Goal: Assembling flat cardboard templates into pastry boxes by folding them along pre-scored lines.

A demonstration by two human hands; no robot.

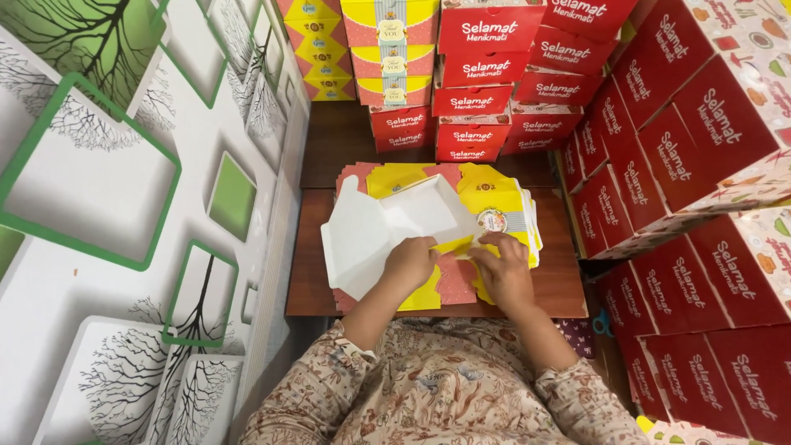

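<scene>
A flat cardboard box blank [387, 218], white inside with yellow and pink printed panels, lies partly folded on top of a pile of flat box blanks [494, 198]. My left hand [409, 262] presses on the white flap near its front edge. My right hand [504, 268] pinches a yellow flap just below a round printed seal. Both hands touch the same blank, close together, on a small dark wooden table [309, 284].
Stacks of folded red boxes [494, 91] fill the back and tower along the right side [700, 165]. Yellow and pink boxes [387, 49] are stacked at the back left. A wall with green squares and tree prints [124, 206] stands to the left.
</scene>
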